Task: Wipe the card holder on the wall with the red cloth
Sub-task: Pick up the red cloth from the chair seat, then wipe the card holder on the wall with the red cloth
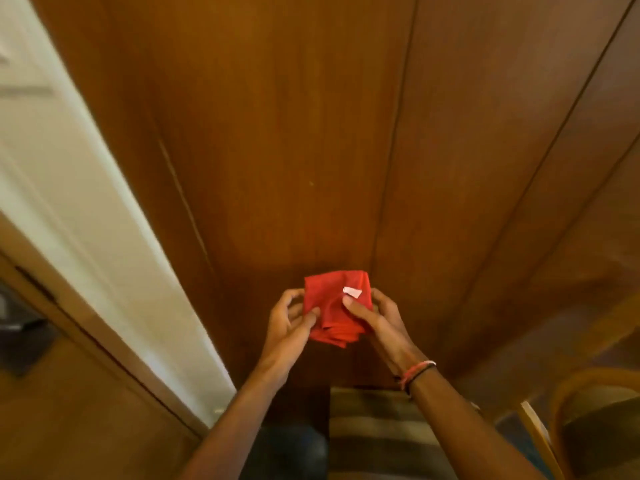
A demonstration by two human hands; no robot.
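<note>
A folded red cloth (334, 303) with a small white tag is held in front of a brown wooden panelled wall (294, 133). My left hand (289, 327) pinches its left edge between thumb and fingers. My right hand (375, 322) grips its right side, with the thumb pressed just below the tag; a red and black band sits on that wrist. No card holder shows in this view.
A white strip of wall or frame (86, 202) runs diagonally on the left, with a wooden door (69, 410) and a dark handle beyond it. A wooden chair (588, 427) stands at the lower right. Striped fabric lies below my arms.
</note>
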